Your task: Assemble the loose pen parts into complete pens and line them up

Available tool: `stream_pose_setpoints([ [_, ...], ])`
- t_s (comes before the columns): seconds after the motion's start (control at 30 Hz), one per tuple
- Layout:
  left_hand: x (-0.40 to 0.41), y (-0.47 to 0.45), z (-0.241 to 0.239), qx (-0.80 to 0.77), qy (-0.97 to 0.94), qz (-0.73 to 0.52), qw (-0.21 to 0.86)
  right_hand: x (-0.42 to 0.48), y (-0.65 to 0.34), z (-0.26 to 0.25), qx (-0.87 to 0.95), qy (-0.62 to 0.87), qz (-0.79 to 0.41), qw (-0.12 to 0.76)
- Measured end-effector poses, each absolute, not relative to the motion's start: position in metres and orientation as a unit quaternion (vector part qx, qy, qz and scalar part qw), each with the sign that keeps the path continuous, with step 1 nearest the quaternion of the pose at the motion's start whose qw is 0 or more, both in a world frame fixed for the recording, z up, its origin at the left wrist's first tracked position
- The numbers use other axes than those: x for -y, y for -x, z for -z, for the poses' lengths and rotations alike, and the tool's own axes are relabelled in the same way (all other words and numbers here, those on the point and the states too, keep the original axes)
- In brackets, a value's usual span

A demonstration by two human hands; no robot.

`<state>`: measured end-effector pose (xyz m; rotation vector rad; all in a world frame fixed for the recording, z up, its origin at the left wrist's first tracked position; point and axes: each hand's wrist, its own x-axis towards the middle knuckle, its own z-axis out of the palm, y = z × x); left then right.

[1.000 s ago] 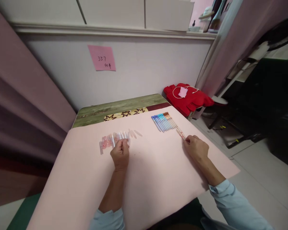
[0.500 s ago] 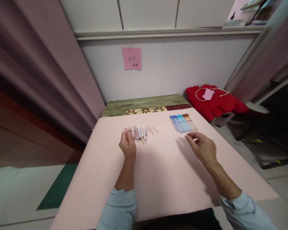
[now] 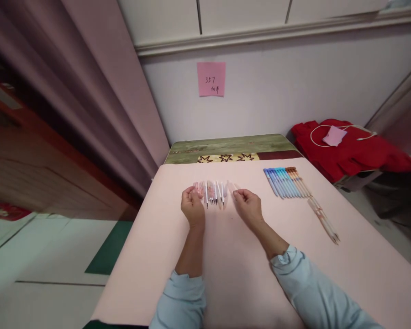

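Observation:
A cluster of slim white pen refills [image 3: 216,193] with dark tips lies on the pink-covered table, mixed with pinkish see-through pieces [image 3: 210,187]. My left hand [image 3: 193,206] is at the cluster's left end, its thumb and fingers pinched together. What it holds, if anything, I cannot make out. My right hand [image 3: 249,206] is at the right end, with its fingertips closed at a pale, clear slender piece [image 3: 236,186]. Further right is a neat row of pens [image 3: 283,183], blue through brown-capped. Below that row, a few pale pens [image 3: 324,220] lie at a slant.
The pink table cover [image 3: 236,269] reaches to a green wood-patterned strip [image 3: 226,144] at the back. A red cloth [image 3: 352,153] with a white cord is beyond the right edge. A pink note [image 3: 211,79] sticks to the wall, and a curtain [image 3: 123,100] hangs at left.
My right hand has moved left from beside the pen row to the clear pieces. The slanted pale pens now show. My left hand stays by the cluster; the view has shifted left.

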<state>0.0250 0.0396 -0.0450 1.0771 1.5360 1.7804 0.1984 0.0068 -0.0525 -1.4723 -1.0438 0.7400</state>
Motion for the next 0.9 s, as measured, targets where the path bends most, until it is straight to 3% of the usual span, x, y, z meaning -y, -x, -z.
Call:
stream_pose_setpoints([
  [0.27, -0.041, -0.028, 0.043, -0.586, -0.397, -0.647, 0.285, -0.008, -0.196, 0.050, 0.513, 0.664, -0.267, 0.475],
  [0.73, -0.042, -0.019, 0.048, -0.606, -0.402, -0.632, 0.268, -0.006, -0.196, 0.048, 0.514, 0.669, -0.267, 0.465],
  [0.9, -0.057, -0.025, 0.045, -0.579, -0.365, -0.676, 0.274, -0.010, -0.199, 0.048, 0.488, 0.651, -0.290, 0.505],
])
